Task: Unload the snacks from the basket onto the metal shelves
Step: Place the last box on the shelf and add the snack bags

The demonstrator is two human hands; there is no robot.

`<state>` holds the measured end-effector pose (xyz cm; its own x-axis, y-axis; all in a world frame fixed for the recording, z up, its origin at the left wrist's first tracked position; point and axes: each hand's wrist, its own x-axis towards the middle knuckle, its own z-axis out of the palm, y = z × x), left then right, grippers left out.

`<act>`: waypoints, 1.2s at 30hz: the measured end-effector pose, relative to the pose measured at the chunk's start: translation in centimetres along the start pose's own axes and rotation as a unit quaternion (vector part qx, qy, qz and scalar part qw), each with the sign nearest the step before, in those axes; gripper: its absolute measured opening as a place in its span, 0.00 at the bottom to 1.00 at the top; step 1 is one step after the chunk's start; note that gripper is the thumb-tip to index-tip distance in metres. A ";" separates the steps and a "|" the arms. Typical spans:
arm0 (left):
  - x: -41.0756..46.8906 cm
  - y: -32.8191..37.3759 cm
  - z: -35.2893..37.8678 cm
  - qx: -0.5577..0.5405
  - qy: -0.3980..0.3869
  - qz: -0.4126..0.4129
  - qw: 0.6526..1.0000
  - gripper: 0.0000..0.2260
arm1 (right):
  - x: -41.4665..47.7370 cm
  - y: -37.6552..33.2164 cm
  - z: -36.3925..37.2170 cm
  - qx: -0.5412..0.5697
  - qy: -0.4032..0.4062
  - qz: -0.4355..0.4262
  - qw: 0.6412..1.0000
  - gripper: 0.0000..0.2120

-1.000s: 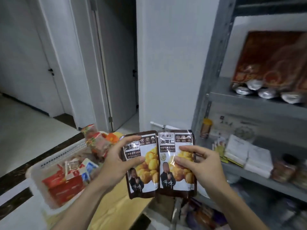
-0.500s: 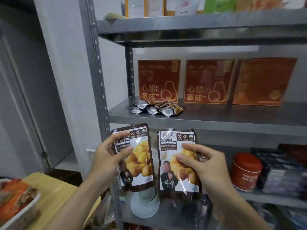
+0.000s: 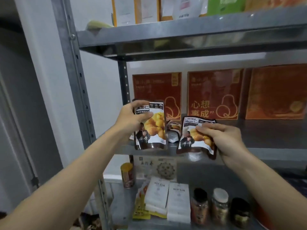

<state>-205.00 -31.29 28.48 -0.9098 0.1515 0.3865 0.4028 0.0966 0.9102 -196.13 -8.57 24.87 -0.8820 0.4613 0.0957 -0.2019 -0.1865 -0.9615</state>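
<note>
Your left hand [image 3: 132,117] grips the upper left corner of one chestnut snack packet [image 3: 154,128]. The thumb lies across the printed face and the fingers curl over the top edge. That packet stands upright, its lower edge level with the front lip of the middle shelf [image 3: 265,151]. Whether it rests on the metal cannot be told.

Your right hand [image 3: 227,138] pinches a second chestnut packet [image 3: 191,141] by its right side, fingers bunched on the face. This packet is tilted, and its bottom corner hangs past the shelf lip on the near side.

The two packets are apart. Between them, further back on the same shelf, lie silver foil pouches [image 3: 172,135].

Three orange boxes [image 3: 214,93] stand upright in a row against the far wall of that shelf. The upper shelf [image 3: 182,37] carries upright cartons, blurred.

On the lower level, white boxes [image 3: 177,201] lie in the middle, with three jars [image 3: 220,205] to their right. A yellow-topped canister [image 3: 127,175] is at the far left. A perforated steel post [image 3: 74,80] frames the unit on the left.
</note>
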 end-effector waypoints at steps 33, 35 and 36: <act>16.6 -6.1 2.0 0.418 -0.184 -0.026 0.889 0.20 | 16.0 3.7 4.7 -0.363 0.048 0.006 0.930 0.11; 16.2 -5.9 1.9 0.432 -0.179 -0.009 0.884 0.21 | 15.7 3.6 4.6 -0.378 0.024 -0.015 0.925 0.13; 15.9 -5.8 1.9 0.441 -0.172 0.005 0.881 0.21 | 15.6 3.5 4.5 -0.389 0.009 -0.038 0.920 0.13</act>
<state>-221.63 -27.58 29.08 -0.8826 0.4309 0.1881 0.4700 0.7974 0.3784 -212.49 -5.98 24.13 -0.8693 0.4629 0.1732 0.1094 0.5219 -0.8460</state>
